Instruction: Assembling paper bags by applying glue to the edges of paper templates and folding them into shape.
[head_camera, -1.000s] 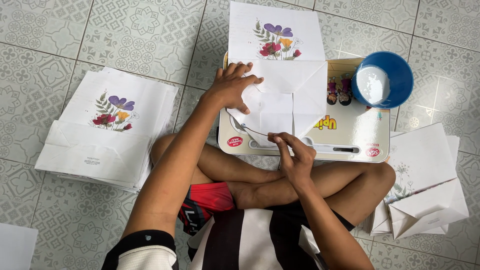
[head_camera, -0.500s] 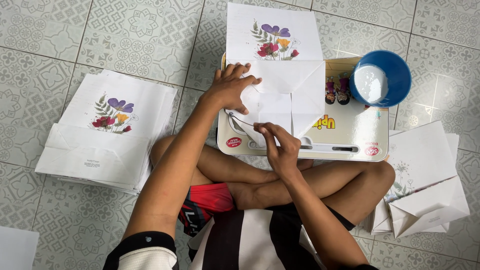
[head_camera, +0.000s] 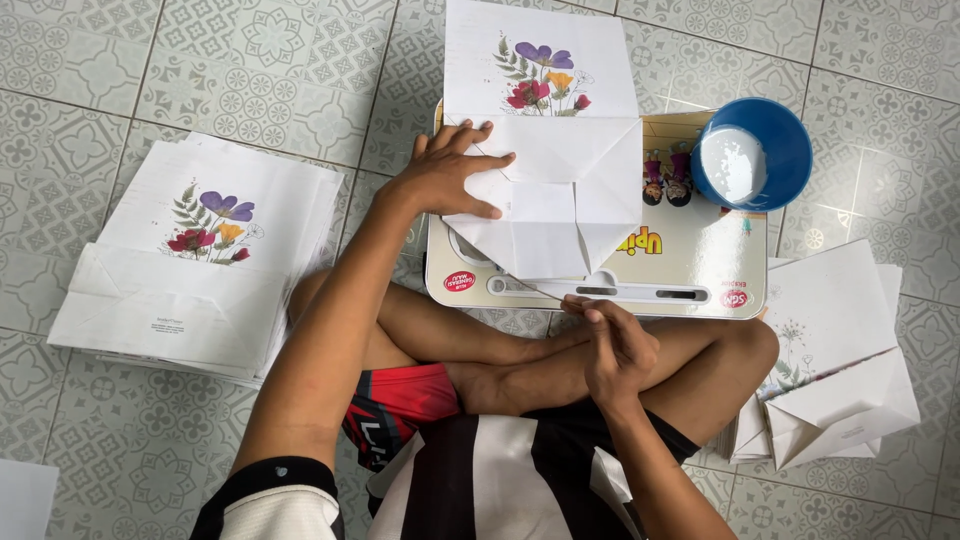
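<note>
A white paper bag (head_camera: 585, 95) with a flower print lies flat on a small lap desk (head_camera: 690, 262), its bottom flaps folded into a diamond toward me. My left hand (head_camera: 445, 182) presses flat on the left flap, fingers spread. My right hand (head_camera: 612, 345) hovers at the desk's near edge, just off the bag, fingers pinched together on what looks like a thin stick (head_camera: 540, 291) that points toward the bag's lower tip. I sit cross-legged with the desk over my legs.
A blue bowl (head_camera: 752, 155) of white liquid stands on the desk's far right corner. A stack of flat printed bags (head_camera: 190, 265) lies on the tiled floor at left. More folded bags (head_camera: 835, 375) are piled at right.
My right hand went up onto the bag's folded bottom, then pulled back toward my body to the desk's near edge. My left hand stayed pressed on the bag.
</note>
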